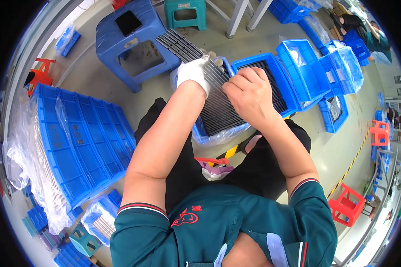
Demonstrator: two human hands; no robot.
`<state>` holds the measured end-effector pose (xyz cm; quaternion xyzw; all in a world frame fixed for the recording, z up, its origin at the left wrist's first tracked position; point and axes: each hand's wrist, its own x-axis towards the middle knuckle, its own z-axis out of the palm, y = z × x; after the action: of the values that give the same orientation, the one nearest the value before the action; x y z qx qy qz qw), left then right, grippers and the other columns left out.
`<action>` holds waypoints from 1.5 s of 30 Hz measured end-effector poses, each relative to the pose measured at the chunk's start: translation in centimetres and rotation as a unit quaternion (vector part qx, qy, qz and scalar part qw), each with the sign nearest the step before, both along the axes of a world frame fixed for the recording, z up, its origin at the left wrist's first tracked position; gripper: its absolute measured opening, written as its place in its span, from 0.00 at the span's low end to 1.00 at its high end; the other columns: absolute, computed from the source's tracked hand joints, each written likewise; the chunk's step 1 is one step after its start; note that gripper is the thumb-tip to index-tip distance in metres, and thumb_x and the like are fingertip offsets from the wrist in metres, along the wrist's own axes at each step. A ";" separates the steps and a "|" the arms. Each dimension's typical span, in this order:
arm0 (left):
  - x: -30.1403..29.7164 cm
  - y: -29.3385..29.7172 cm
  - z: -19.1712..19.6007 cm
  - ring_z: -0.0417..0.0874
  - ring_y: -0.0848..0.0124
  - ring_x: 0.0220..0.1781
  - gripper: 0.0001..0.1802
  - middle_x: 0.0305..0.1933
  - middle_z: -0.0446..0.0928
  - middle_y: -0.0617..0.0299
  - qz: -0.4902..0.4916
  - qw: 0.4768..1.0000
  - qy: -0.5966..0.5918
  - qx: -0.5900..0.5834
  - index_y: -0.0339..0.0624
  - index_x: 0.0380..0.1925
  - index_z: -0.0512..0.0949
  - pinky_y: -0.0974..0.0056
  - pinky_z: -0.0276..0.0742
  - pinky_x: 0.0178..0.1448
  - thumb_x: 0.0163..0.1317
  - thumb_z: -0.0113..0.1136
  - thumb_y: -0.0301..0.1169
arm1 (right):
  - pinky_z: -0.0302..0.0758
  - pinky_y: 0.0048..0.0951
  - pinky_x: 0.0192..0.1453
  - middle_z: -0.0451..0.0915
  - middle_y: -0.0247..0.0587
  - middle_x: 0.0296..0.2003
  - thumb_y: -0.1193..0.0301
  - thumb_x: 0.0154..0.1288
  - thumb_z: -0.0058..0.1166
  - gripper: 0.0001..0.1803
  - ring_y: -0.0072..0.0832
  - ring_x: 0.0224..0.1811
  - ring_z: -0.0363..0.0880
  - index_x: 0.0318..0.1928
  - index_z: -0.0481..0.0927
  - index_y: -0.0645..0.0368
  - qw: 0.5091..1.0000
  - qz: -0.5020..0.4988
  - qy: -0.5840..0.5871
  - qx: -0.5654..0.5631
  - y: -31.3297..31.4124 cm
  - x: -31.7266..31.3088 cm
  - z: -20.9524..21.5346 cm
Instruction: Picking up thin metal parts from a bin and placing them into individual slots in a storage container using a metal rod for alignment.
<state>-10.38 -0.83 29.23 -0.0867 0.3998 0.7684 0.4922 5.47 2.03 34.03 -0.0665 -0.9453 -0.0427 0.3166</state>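
Note:
My left hand, in a white glove, is closed round a fanned bundle of thin dark metal rods. They slant from the blue stool down toward my right hand. That hand is bare, its fingers curled and pinched at the rods' lower ends; its fingertips are partly hidden. Below both hands, a blue bin lined with clear plastic holds tightly packed rows of similar dark rods. Against its right side stands another blue bin, also filled with dark rods and partly covered by my right hand.
A blue stool bearing a dark flat device stands far left of the bins. Stacked blue crates with plastic wrap rise at my left. More blue bins stand at right. A red stool sits farther right.

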 end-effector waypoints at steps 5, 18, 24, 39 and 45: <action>0.3 -0.2 0.6 0.83 0.47 0.42 0.06 0.44 0.79 0.48 -0.017 0.999 -0.033 0.020 0.40 0.43 0.69 0.40 0.84 0.41 0.67 0.51 0.23 | 0.70 0.34 0.47 0.80 0.30 0.30 0.72 0.49 0.65 0.05 0.30 0.38 0.77 0.29 0.83 0.52 0.997 -0.034 0.019 -0.060 1.1 0.5 0.5; -0.2 -0.5 1.0 0.82 0.47 0.39 0.07 0.42 0.77 0.47 0.023 0.997 -0.027 0.073 0.39 0.42 0.68 0.43 0.82 0.41 0.66 0.50 0.20 | 0.71 0.35 0.46 0.78 0.28 0.29 0.73 0.46 0.65 0.06 0.30 0.39 0.76 0.27 0.81 0.52 0.997 -0.012 0.067 -0.022 0.7 0.3 0.3; -0.1 -0.7 1.5 0.82 0.49 0.38 0.07 0.41 0.78 0.48 0.016 0.999 0.010 0.040 0.39 0.43 0.69 0.44 0.83 0.40 0.66 0.51 0.20 | 0.71 0.35 0.45 0.80 0.29 0.30 0.72 0.49 0.65 0.05 0.31 0.37 0.77 0.29 0.83 0.52 0.996 -0.046 0.010 -0.079 0.9 0.3 0.6; 0.1 -0.6 1.1 0.83 0.50 0.40 0.04 0.41 0.80 0.51 -0.018 0.998 -0.047 0.023 0.41 0.41 0.70 0.42 0.83 0.44 0.67 0.51 0.23 | 0.72 0.34 0.44 0.81 0.29 0.29 0.70 0.46 0.66 0.05 0.31 0.39 0.77 0.26 0.83 0.51 0.997 -0.004 -0.037 -0.068 1.7 0.4 -0.2; -0.2 -0.9 1.4 0.84 0.52 0.39 0.04 0.39 0.80 0.52 -0.028 1.000 -0.012 0.004 0.40 0.40 0.71 0.44 0.84 0.42 0.67 0.52 0.23 | 0.71 0.33 0.44 0.81 0.32 0.29 0.72 0.48 0.66 0.05 0.33 0.36 0.77 0.28 0.83 0.54 0.991 -0.011 0.027 -0.130 1.2 0.4 1.3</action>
<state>-10.53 -1.70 30.59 -0.0831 0.3933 0.7546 0.5187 5.89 3.28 35.35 -0.1181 -0.9333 0.0786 0.3299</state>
